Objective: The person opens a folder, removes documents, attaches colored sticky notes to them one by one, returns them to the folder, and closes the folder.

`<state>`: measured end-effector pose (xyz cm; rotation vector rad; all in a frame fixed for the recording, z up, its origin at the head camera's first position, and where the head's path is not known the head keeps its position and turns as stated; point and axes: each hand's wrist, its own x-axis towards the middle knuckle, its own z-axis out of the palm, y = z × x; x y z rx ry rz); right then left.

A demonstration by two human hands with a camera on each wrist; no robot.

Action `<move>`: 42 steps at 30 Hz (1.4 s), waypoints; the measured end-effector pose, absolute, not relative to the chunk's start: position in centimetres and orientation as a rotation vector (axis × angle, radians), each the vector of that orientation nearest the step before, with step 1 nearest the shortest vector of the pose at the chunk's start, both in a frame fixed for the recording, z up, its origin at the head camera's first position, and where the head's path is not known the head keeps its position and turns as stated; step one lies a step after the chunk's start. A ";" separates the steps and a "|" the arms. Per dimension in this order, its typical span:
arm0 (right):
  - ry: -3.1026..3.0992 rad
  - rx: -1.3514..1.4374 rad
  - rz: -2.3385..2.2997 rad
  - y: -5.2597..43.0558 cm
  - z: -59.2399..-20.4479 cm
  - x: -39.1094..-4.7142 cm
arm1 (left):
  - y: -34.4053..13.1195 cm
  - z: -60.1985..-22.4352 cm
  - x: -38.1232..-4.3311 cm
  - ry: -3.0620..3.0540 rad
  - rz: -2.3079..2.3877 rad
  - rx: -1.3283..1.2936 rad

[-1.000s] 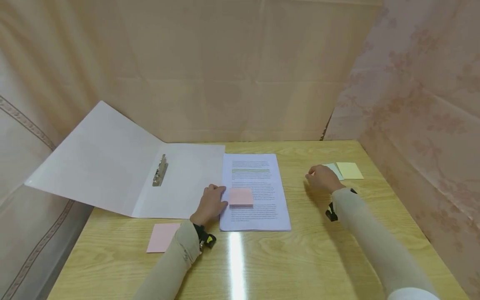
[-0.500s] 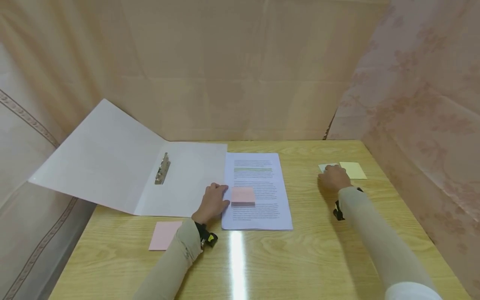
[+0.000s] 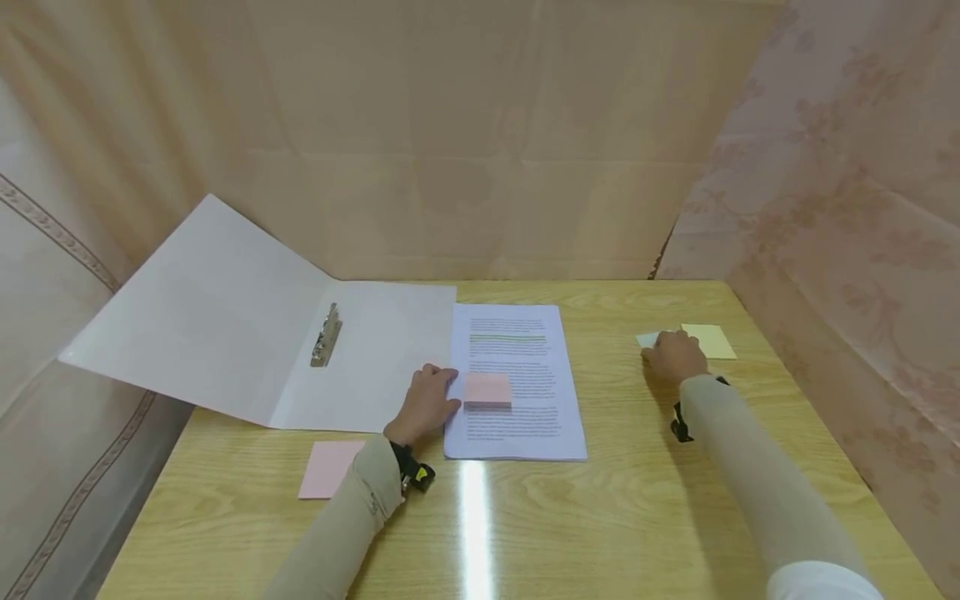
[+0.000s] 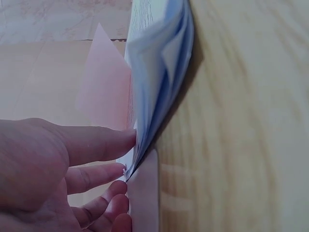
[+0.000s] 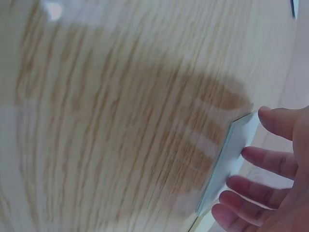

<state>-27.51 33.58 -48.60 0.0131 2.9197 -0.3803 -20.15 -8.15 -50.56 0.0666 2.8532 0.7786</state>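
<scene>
In the head view my left hand (image 3: 425,404) rests at the left edge of a stack of printed pages (image 3: 536,387). Its thumb and fingertips touch the pages' edge beside the folder, as the left wrist view shows. A pink sticky note pad (image 3: 487,390) lies on the top sheet, just right of the fingertips. On the right, my right hand (image 3: 677,357) reaches over a pale green sticky note pad (image 5: 229,162), largely covering it in the head view. Thumb and fingertips touch that pad, loosely extended. A yellow sticky note pad (image 3: 709,342) lies directly beside it.
A white folder (image 3: 390,350) lies open at the left, its cover leaning up against the curtain. A metal clip (image 3: 326,336) is fixed inside. Another pink sticky pad (image 3: 327,471) is on the wooden table (image 3: 585,533) by my left forearm. Curtains enclose the back and sides.
My right hand has moved slightly right and back, from the green pad's left side to over it. My left hand has stayed at the pages' edge. The view has shifted a little.
</scene>
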 end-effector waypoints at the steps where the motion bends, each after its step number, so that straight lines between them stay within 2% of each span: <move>1: 2.919 0.025 -0.389 33.7 -48.7 -27.6 | -8.2 -50.6 -20.2 2.854 0.779 0.069; 8: 2.864 0.156 -0.408 34.4 -49.1 -27.8 | -8.2 -50.6 -20.1 2.861 0.782 0.102; 29: 2.737 0.198 -0.522 34.8 -47.7 -27.2 | -8.3 -50.6 -20.0 2.868 0.790 0.104; 42: 2.832 0.325 -0.935 34.0 -47.2 -26.9 | -8.3 -50.6 -20.0 2.875 0.790 0.107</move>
